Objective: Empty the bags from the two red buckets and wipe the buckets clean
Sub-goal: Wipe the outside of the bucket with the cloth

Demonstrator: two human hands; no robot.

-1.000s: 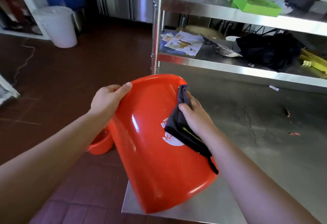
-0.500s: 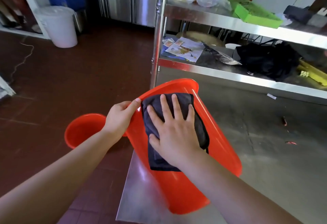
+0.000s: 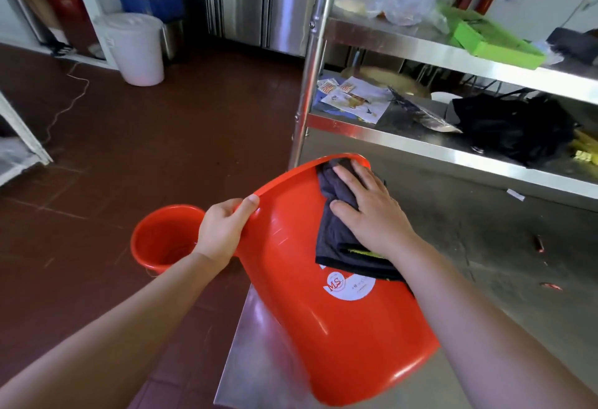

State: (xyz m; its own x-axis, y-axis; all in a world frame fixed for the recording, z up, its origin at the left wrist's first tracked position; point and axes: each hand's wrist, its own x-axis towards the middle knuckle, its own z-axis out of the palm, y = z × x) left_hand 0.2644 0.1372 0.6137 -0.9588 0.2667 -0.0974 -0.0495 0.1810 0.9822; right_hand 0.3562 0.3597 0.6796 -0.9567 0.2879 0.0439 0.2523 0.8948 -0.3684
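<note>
Red bucket [image 3: 323, 295] lies tilted on the steel tabletop [image 3: 517, 279] edge. My left hand [image 3: 223, 230] grips its rim; my right hand [image 3: 372, 211], fingers flat, presses the dark cloth [image 3: 336, 237] against its outer wall. Second red bucket [image 3: 161, 237] stands upright on the floor beyond.

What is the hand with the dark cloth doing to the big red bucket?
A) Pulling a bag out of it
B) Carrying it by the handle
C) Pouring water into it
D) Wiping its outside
D: the right hand presses the dark cloth flat against the outer wall of the tilted red bucket, near its rim, while the left hand grips the rim to steady it.
</note>
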